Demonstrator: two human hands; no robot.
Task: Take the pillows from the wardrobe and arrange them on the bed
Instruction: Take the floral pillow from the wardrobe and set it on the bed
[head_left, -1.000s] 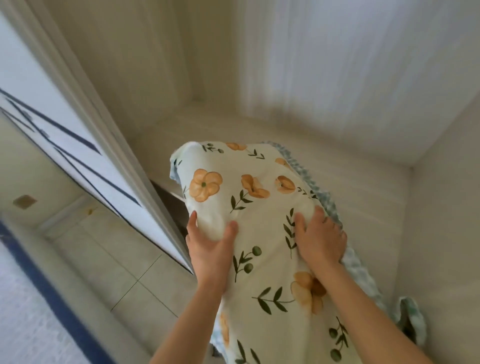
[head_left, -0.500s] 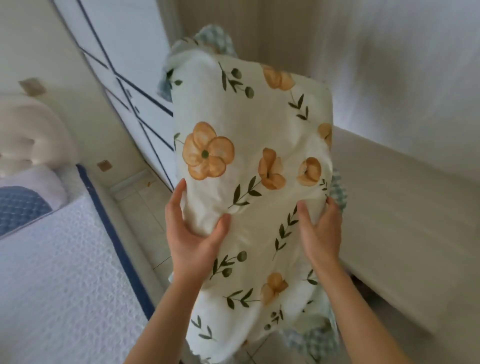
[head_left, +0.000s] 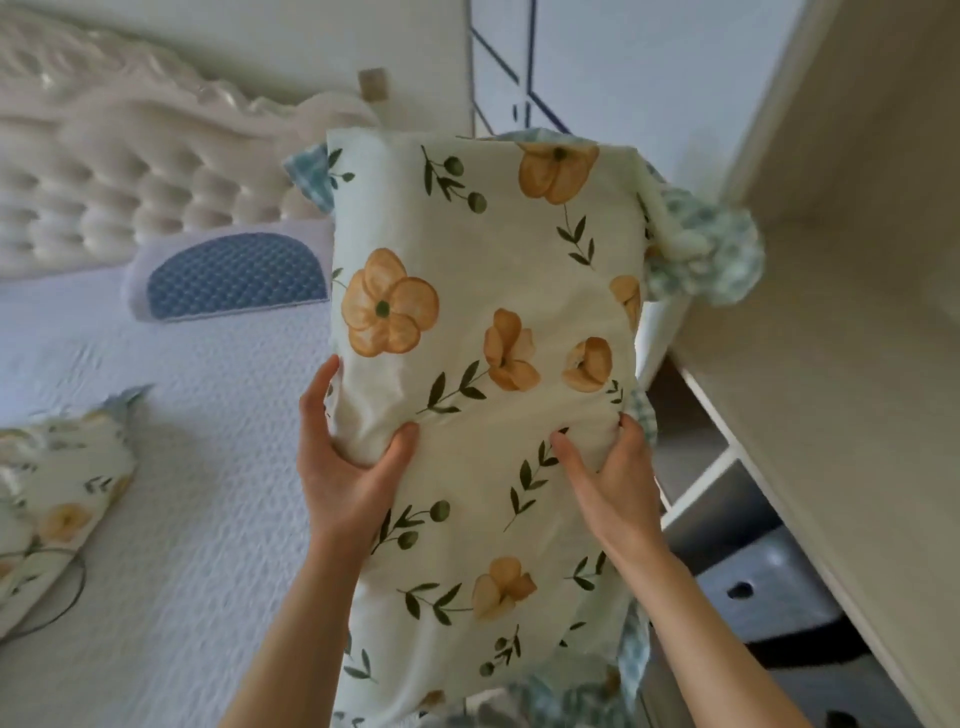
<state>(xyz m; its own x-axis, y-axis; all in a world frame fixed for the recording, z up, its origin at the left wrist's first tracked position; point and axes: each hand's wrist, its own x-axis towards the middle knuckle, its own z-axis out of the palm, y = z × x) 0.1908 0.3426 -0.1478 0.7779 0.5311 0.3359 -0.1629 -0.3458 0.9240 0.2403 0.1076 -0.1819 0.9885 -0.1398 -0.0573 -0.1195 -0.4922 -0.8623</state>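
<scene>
I hold a cream pillow (head_left: 483, 291) printed with orange flowers and green leaves upright in front of me, its blue-checked frill showing at the edges. My left hand (head_left: 348, 462) grips its left side and my right hand (head_left: 608, 478) grips its right side. A second floral pillow (head_left: 57, 493) lies on the white bed (head_left: 208, 545) at the left edge. The wardrobe (head_left: 831, 312) stands to my right, with its shelves partly visible.
A white and blue contoured pillow (head_left: 228, 275) lies at the head of the bed against the cream tufted headboard (head_left: 104, 176). A grey perforated bin (head_left: 753, 587) sits low in the wardrobe. A white door with blue lines (head_left: 519, 62) is behind the pillow.
The pillow has come out of the wardrobe and swung left toward the bed. My view turned with it, so the bed and headboard now fill the left side.
</scene>
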